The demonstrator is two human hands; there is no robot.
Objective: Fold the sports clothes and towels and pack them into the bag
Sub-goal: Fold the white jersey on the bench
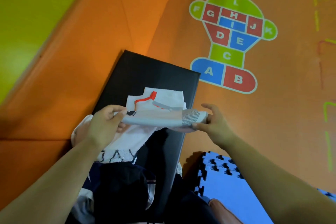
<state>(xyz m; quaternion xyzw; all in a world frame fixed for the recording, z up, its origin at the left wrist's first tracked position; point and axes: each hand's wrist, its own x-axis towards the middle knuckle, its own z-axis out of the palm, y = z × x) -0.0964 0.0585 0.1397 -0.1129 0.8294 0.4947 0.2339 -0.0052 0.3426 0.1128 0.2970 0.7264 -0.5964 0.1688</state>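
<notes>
Head view: left hand and right hand each pinch one end of the white sock, probably pulling it flat to fold.

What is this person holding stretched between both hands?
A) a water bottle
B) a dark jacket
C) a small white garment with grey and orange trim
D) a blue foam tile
C: the left hand and the right hand each pinch one end of the white garment, holding it over the black pad.
</notes>
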